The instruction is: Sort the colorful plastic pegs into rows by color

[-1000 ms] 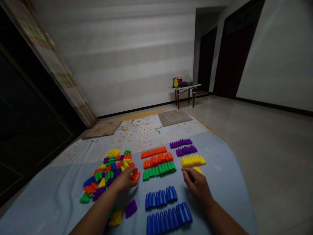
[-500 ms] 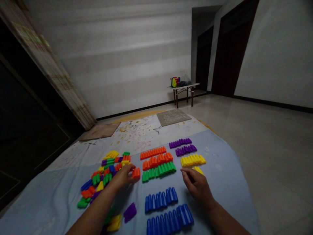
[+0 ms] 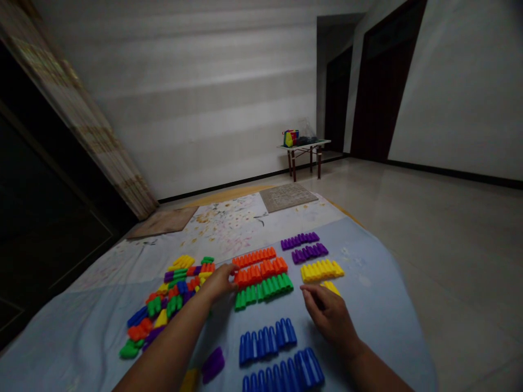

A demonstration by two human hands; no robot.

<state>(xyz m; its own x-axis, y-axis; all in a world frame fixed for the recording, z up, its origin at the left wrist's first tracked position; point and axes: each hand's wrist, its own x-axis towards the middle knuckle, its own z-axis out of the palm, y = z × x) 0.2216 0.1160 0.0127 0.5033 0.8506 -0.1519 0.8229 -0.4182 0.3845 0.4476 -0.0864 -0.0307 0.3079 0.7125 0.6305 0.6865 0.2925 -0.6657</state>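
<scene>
My left hand [image 3: 220,282] has its thumb and fingers closed on an orange bullet-shaped building block [image 3: 241,280], at the left end of the nearer orange row [image 3: 267,269]. Just behind it lies a second orange row [image 3: 255,256], and a green row [image 3: 265,291] runs in front. My right hand [image 3: 330,313] hovers with curled fingers, nothing visible in them, beside a short yellow piece [image 3: 330,287] that it partly hides. A longer yellow row [image 3: 322,270] lies beyond that hand. Blue blocks [image 3: 267,343] form two rows between my forearms.
Mixed coloured blocks [image 3: 174,296] lie heaped on the left. A purple piece [image 3: 213,365] sits near my left forearm. Two purple rows [image 3: 309,252] are at the back right. A grey mat [image 3: 288,197] and a brown board [image 3: 163,222] rest on the cloth-covered table [image 3: 368,337].
My left hand has carried the orange block from beside the mixed heap, rightward and away from me, to the nearer orange row. My right hand has barely moved. The view has shifted slightly.
</scene>
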